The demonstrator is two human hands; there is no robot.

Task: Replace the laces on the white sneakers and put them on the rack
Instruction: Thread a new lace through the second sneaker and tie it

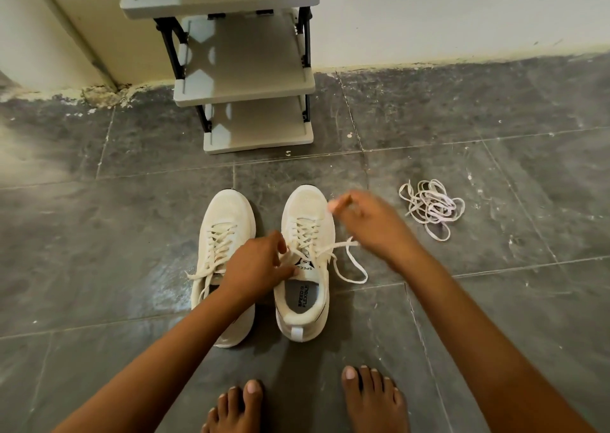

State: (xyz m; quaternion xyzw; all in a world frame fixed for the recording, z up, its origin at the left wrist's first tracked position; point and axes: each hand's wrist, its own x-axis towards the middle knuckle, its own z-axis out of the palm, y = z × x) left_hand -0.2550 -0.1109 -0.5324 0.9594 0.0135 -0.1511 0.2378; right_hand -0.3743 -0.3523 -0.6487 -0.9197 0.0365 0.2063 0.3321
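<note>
Two white sneakers stand side by side on the dark floor, toes pointing away from me. The left sneaker [227, 221] is laced, its ends loose. At the tongue of the right sneaker [307, 211], my left hand [257, 264] pinches the lace [350, 267]. One end of that lace runs right to my right hand [373, 224], which is blurred and lifted just right of the shoe, and appears to grip it; a loop trails on the floor. A tangled pile of pale spare laces [432, 206] lies on the floor to the right.
A grey shoe rack [260, 135] with several bare shelves stands against the wall straight ahead, behind the sneakers. My bare feet [369, 399] are at the near edge. Dark floor tiles spread to both sides.
</note>
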